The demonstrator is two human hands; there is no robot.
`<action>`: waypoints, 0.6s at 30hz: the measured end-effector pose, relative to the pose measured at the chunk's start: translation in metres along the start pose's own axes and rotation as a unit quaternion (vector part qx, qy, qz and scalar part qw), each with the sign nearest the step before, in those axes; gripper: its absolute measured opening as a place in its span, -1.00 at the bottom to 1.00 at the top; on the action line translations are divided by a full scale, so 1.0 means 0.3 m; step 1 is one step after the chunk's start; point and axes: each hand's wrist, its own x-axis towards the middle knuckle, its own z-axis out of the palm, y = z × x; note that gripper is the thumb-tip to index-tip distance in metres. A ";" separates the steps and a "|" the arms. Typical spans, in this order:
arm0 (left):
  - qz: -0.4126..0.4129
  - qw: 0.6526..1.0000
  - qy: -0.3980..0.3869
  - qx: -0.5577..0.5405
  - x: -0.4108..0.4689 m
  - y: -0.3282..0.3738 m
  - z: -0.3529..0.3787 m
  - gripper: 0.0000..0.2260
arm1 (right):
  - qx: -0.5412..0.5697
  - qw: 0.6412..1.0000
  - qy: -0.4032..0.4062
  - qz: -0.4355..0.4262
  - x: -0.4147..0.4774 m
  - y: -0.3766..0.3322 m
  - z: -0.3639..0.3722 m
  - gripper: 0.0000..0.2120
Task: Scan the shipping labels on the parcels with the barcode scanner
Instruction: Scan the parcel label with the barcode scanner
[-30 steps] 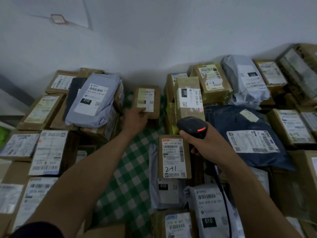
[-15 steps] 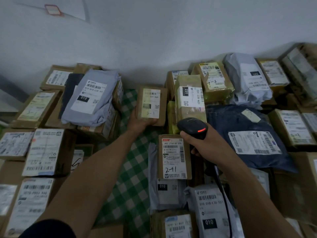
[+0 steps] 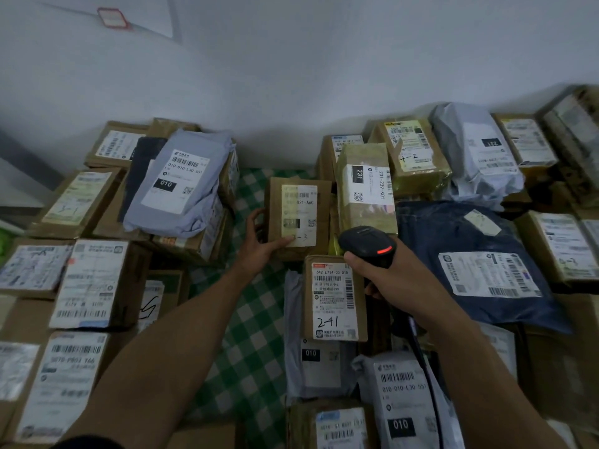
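My left hand [image 3: 259, 246] grips a small brown cardboard parcel [image 3: 275, 209] by its lower left corner, thumb on the white shipping label [image 3: 299, 210] that faces up. The parcel is held above the green checked cloth, next to a taped box marked 231 [image 3: 366, 189]. My right hand [image 3: 398, 280] grips a black barcode scanner [image 3: 366, 243] with a red light glowing on top; its head points toward the held parcel. The scanner's cable runs down along my right forearm. A box labelled 241 [image 3: 334, 299] lies just below the scanner.
Labelled boxes and mailer bags crowd both sides: a grey bag marked 010 [image 3: 176, 186] on the left stack, a dark blue bag [image 3: 479, 264] on the right. A strip of green checked cloth [image 3: 249, 351] shows between the piles. A pale wall closes the back.
My left hand has picked the small brown parcel up from the back and drawn it toward me and to the right, closer to the scanner. The right hand with the scanner has stayed put.
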 end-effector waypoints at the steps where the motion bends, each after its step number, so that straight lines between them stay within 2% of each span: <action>1: 0.009 1.000 0.008 0.003 -0.005 0.009 0.000 -0.13 | 0.000 1.000 0.001 0.002 -0.001 -0.003 -0.001 -0.43; 6: 0.102 0.986 0.076 0.106 -0.084 0.062 -0.007 -0.13 | 0.003 1.000 0.004 -0.008 -0.057 -0.031 -0.014 -0.51; 9: 0.196 0.957 0.132 0.169 -0.168 0.143 0.002 -0.12 | 0.011 1.000 0.015 -0.021 -0.130 -0.059 -0.026 -0.57; 11: 0.243 0.941 0.161 0.172 -0.225 0.208 0.001 -0.11 | 0.021 0.999 0.021 -0.029 -0.188 -0.085 -0.027 -0.55; 14: 0.243 0.944 0.178 0.137 -0.319 0.290 -0.014 -0.05 | 0.016 0.998 0.015 -0.056 -0.284 -0.121 -0.014 -0.53; 18: 0.219 0.962 0.128 0.098 -0.445 0.333 -0.041 0.04 | 0.014 0.996 0.011 -0.082 -0.430 -0.174 0.015 -0.47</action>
